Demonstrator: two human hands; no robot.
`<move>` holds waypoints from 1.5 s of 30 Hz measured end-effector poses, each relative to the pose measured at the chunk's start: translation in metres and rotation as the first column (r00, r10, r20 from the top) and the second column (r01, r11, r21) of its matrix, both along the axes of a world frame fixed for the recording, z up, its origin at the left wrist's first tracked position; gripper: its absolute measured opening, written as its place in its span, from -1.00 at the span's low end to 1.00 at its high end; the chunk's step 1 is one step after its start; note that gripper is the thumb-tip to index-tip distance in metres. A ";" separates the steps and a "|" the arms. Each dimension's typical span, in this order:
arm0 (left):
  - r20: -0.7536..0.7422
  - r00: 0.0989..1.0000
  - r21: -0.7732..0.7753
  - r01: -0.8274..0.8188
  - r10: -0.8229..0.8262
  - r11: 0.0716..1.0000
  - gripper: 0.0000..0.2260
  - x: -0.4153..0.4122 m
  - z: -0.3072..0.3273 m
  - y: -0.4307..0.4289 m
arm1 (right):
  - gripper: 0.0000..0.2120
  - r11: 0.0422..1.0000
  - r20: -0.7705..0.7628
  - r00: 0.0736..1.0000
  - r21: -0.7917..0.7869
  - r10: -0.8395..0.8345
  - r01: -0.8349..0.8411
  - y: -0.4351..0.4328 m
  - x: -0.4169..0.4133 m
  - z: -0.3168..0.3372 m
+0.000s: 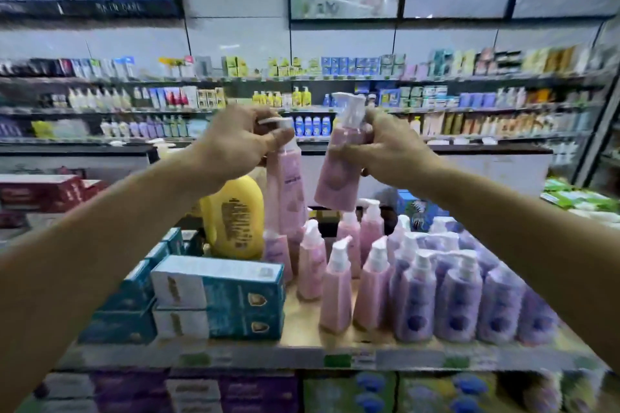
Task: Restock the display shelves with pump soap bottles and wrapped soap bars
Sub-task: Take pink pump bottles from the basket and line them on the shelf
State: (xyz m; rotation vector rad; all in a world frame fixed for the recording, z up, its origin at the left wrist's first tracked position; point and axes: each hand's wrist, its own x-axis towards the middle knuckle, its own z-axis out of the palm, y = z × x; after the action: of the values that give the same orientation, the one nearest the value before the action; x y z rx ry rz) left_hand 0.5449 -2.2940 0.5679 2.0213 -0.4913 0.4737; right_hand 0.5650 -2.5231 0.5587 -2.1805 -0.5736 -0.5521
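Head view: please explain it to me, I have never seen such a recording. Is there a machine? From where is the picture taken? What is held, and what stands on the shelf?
There is no machine here. A person wears one wide-angle camera on the head, so the picture looks forward and down at the person's own two bare hands. The left hand grips a pink pump bottle near its pump; the bottom of this bottle is hidden behind other bottles. The right hand holds a second pink pump bottle, tilted, in the air above the shelf. On this shelf stand more pink bottles, purple pump bottles at the right, teal and white boxes at the left, and a yellow bottle behind them. Far behind are shop shelves full of products.
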 end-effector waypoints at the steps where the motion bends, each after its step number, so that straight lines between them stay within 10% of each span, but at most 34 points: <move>1: -0.011 1.000 0.028 -0.009 0.009 1.000 -0.89 0.010 -0.008 0.005 | -0.73 0.997 -0.004 1.000 -0.078 -0.014 0.014 0.005 0.007 -0.005; 18: -0.176 0.984 0.451 0.072 0.010 0.889 -0.87 0.055 -0.114 0.023 | -0.84 0.795 -0.273 0.887 -0.587 -0.373 0.154 0.006 0.050 -0.095; 29: -0.165 0.982 0.554 0.016 0.091 0.832 -0.86 0.050 -0.117 0.026 | -0.75 0.876 -0.447 0.834 -0.476 -0.324 0.086 0.004 0.041 -0.087; 34: 0.201 0.972 0.623 -0.225 0.124 0.749 -0.83 0.019 -0.086 0.010 | -0.63 0.837 -0.251 0.920 -0.532 -0.299 0.127 0.002 0.011 -0.049; 38: 0.241 0.967 0.465 -0.042 -0.081 0.884 -0.88 -0.037 -0.087 -0.040 | -0.81 0.909 0.029 0.971 -0.348 -0.236 0.231 -0.026 -0.058 -0.040; 45: 0.181 0.954 0.154 0.213 -0.240 0.965 -0.98 -0.127 -0.233 -0.148 | -0.93 0.902 -0.188 0.900 0.115 -0.392 0.417 -0.163 -0.197 -0.210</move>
State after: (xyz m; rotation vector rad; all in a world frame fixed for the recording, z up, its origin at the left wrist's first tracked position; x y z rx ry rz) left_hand 0.4177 -2.4417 0.3353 2.0210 -0.8891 0.5144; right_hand 0.3682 -2.6859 0.3488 -2.1777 0.0194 -0.6082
